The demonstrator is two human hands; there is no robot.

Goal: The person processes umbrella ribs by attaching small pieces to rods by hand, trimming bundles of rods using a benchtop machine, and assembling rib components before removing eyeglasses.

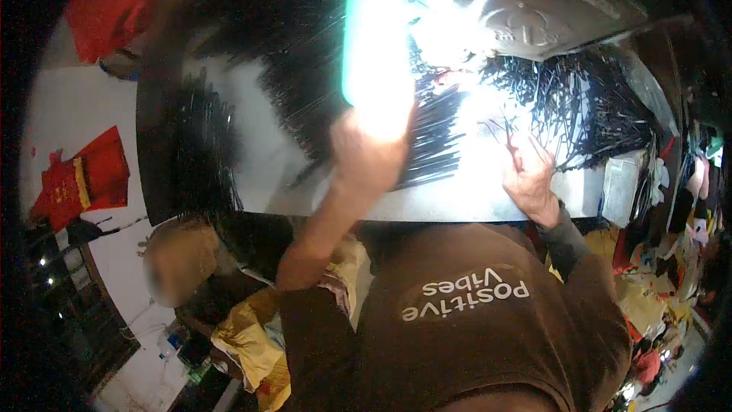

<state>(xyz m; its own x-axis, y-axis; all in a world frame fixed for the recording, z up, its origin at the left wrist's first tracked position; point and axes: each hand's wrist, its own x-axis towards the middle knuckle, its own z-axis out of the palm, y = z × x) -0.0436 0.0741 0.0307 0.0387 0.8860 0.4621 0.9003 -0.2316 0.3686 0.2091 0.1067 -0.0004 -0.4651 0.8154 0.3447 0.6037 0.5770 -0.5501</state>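
Note:
Many thin black sticks [431, 145] lie in loose piles on a pale tabletop [320, 202]. My left hand [366, 154] is over the sticks at the middle, just below a glaring tube lamp [374, 30]. Its fingers are washed out by the light, so their grip is hidden. To the right, my right hand [530, 175] has its fingers curled and pinched. A few thin dark sticks show at its fingertips, partly lost in glare. A tangled heap of black sticks [602, 107] lies beyond it.
A brown moulded panel [534, 11] stands at the far right behind the sticks. At the table's right end sits a pale box [621, 189]. Another person [183, 259] is at the near left beside a yellow bag [255, 343]. Red cloth [88, 179] hangs on the left.

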